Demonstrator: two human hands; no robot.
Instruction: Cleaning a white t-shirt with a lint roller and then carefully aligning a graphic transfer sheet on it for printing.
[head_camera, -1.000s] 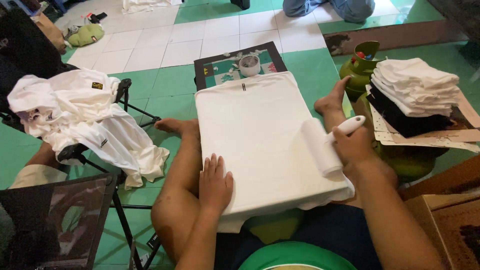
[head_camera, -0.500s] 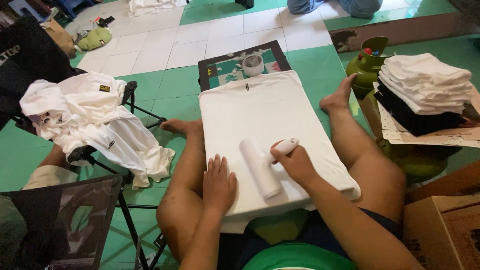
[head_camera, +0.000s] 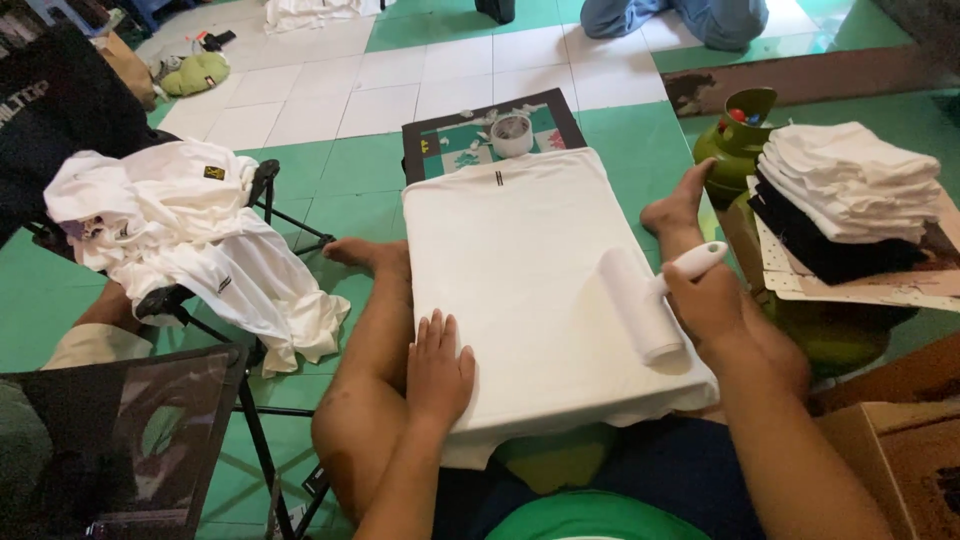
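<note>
- Your right hand (head_camera: 715, 300) grips the lint roller (head_camera: 645, 305), which has swung back from mid-shirt to the shirt's (head_camera: 530, 260) right edge, right of centre frame.
- Your left hand (head_camera: 437, 370) stays flat, fingers spread, pinning the lower-left hem.
- Another pass looks done.

A folded shirt (head_camera: 530, 270) lies spread over a board in the middle of the frame, between the person's two legs. The left hand (head_camera: 437, 372) rests flat on its lower left edge; the right hand (head_camera: 712, 300) holds a lint roller (head_camera: 645, 300) on its right side. A roll of tape (head_camera: 512, 134) sits above the shirt. A stack of folded garments (head_camera: 850, 190) stands at right, a heap of shirts (head_camera: 180, 230) on a folding chair (head_camera: 255, 190) at left.
</note>
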